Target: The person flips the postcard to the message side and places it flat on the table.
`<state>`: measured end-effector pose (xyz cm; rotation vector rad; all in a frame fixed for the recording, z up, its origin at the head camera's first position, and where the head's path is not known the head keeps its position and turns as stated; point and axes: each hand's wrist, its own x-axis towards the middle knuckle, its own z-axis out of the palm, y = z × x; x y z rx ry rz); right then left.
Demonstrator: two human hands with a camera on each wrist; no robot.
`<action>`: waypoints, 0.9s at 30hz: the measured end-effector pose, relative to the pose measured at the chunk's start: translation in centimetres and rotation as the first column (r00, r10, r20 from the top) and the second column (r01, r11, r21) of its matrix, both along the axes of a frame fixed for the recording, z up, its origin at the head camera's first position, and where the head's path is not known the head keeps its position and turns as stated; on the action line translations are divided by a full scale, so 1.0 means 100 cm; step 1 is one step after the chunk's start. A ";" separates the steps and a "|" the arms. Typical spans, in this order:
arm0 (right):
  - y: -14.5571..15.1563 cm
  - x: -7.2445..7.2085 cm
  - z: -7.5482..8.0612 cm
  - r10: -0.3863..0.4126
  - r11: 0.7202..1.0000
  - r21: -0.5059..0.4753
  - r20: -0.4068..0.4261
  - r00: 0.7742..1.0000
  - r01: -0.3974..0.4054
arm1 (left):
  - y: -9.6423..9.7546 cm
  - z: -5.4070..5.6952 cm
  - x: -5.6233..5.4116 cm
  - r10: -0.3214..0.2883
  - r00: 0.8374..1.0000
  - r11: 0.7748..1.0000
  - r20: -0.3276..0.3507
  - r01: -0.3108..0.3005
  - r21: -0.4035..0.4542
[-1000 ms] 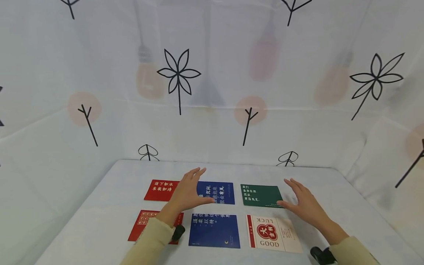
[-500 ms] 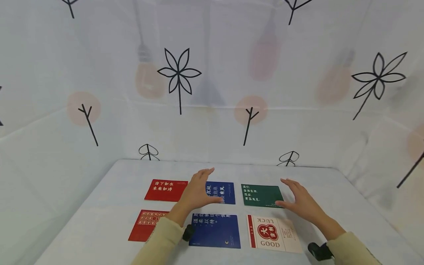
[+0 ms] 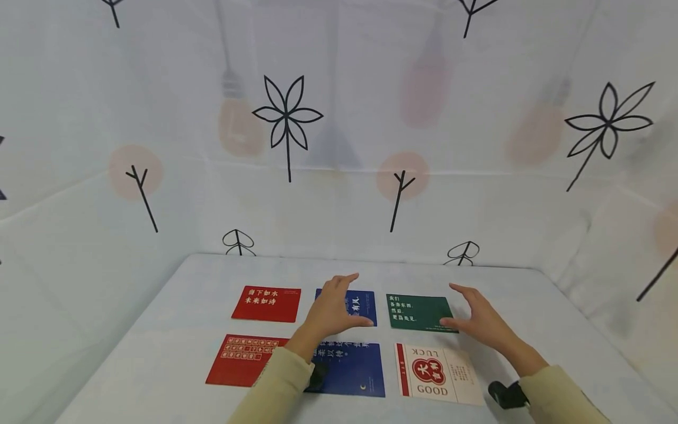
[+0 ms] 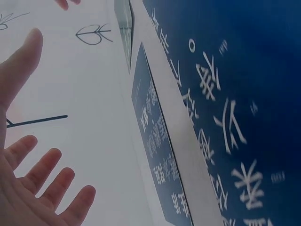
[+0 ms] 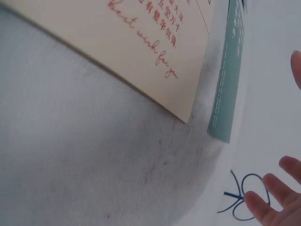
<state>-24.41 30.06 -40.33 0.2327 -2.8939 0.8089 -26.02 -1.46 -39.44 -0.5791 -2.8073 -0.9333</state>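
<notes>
My left hand (image 3: 335, 307) hovers above the back blue card (image 3: 365, 301), partly hiding it, its thumb and fingers spread apart. The left wrist view shows the same empty palm (image 4: 28, 188) beside the front blue card (image 4: 258, 84). Close to the right edge of the green card (image 3: 418, 312) is my right hand (image 3: 487, 321), its thumb apart from its fingers and nothing held. Below it lies a cream card (image 3: 442, 371) with red print. My left sleeve and wrist camera cover part of the front blue card (image 3: 360, 377).
Two red cards lie on the left: a back one (image 3: 265, 305) and a front one (image 3: 233, 368). All the cards lie flat in two rows on a white-covered table (image 3: 159, 330). A patterned white cloth (image 3: 339, 212) hangs behind and at the sides.
My left hand has moved right, from between the back red and blue cards to over the back blue card. My right hand has shifted only slightly. The cards stay in place.
</notes>
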 end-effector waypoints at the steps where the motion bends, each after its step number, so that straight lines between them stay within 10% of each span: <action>1: 0.000 -0.001 0.000 -0.002 1.000 -0.002 0.005 1.000 0.002 | 0.002 0.000 0.000 0.002 1.000 1.000 0.005 -0.002 0.001; 27: 0.005 -0.022 -0.011 0.010 1.000 -0.022 0.027 1.000 -0.010 | 0.042 -0.004 -0.006 -0.022 1.000 1.000 0.016 0.023 -0.003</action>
